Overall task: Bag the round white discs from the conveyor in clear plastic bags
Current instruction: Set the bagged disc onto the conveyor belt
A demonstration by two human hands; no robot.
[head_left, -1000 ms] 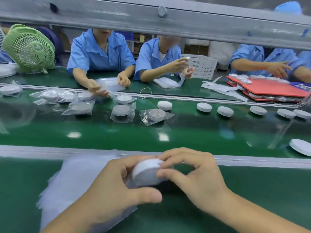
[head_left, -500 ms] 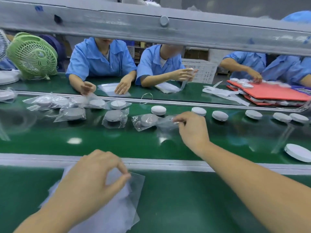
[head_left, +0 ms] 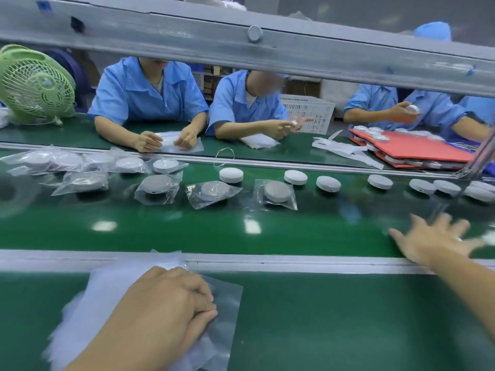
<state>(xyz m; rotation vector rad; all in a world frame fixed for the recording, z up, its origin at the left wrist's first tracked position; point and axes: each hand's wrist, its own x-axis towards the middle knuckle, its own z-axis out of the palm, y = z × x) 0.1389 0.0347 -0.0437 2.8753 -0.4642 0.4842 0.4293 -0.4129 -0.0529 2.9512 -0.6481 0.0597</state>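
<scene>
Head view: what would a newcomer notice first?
A row of round white discs runs along the green conveyor belt, bare at right, several in clear plastic bags at left. Up close, the left hand lies curled on a stack of clear bags; the blurred right hand spreads over the belt.

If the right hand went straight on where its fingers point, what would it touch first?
Probably the blurred white disc at the picture's right edge; the right hand is motion-blurred, so that's uncertain.
</scene>
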